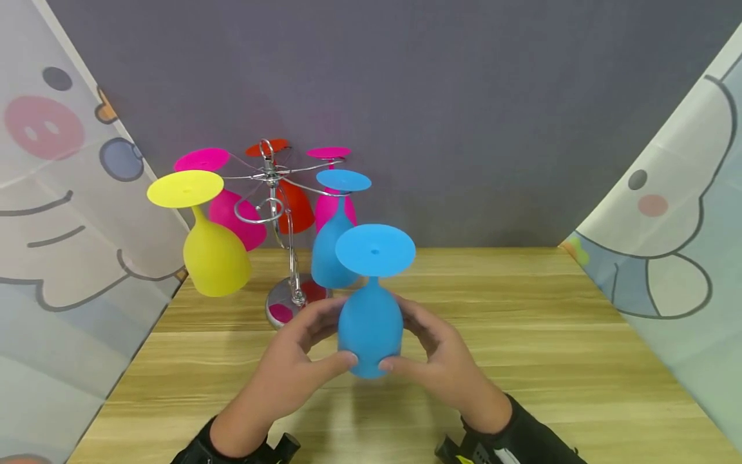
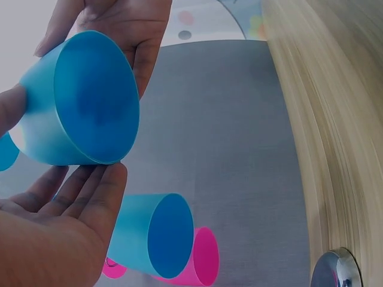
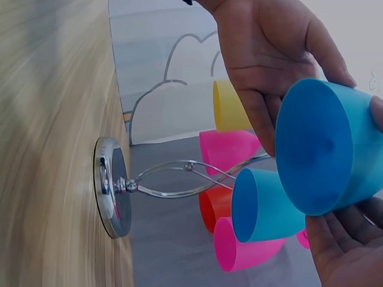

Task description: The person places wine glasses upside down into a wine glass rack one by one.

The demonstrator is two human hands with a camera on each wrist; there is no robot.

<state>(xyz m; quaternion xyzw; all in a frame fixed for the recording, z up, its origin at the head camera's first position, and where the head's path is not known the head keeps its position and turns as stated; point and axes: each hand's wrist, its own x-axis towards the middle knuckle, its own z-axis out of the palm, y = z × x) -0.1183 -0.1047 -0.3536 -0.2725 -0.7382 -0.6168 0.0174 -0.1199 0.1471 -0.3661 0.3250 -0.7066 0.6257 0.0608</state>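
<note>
Both hands hold a blue plastic goblet [image 1: 371, 322] upside down above the table, its flat round foot uppermost. On its left side, my left hand [image 1: 292, 370] grips the bowl, thumb in front and fingers behind. My right hand [image 1: 446, 361] does likewise on the right side. Seen from below in the left wrist view, the open mouth of this goblet [image 2: 99, 98] is empty. Just behind stands a chrome rotating goblet rack [image 1: 271, 177] with a front wire loop [image 1: 259, 210] that bears no goblet.
On the rack hang a yellow goblet [image 1: 216, 258], a second blue goblet [image 1: 333, 248], a red goblet [image 1: 297, 206] and two pink ones, all upside down. The rack's round chrome base [image 1: 279, 303] rests on the wooden table [image 1: 522, 335]. A grey wall [image 1: 475, 129] closes the back.
</note>
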